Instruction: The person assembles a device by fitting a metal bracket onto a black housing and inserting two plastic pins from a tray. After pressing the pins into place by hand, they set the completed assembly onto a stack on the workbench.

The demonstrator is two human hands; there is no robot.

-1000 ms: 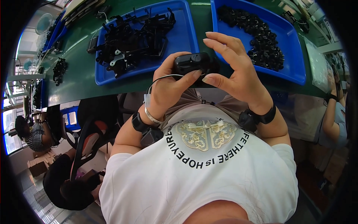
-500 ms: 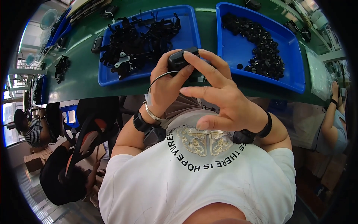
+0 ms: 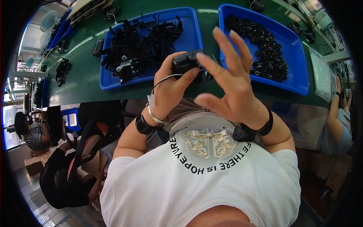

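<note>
My left hand [image 3: 169,84] is closed round a small black rounded plastic device [image 3: 184,63], thumb along its near side. A thin pale cable [image 3: 163,80] runs beside that hand toward the wrist. To the right, my right hand [image 3: 235,84] has its fingers spread and holds nothing; its index fingertip is blurred close to the device's right end, and I cannot tell whether it touches. Beyond the left hand lies a blue tray [image 3: 106,84] with black brackets [image 3: 132,45]. A second blue tray [image 3: 302,77], behind the right hand, bears many small round black parts [image 3: 269,56].
The trays rest on a green table [image 3: 85,81]. A small heap of black parts [image 3: 63,70] lies at the left. Clear plastic bags [image 3: 321,73] are at the right, near another person's arm [image 3: 333,109]. Chairs [image 3: 85,140] and seated people are at the left.
My right hand has lifted away from the device, its fingers spreading upward and to the right. My left hand keeps holding the device almost in place.
</note>
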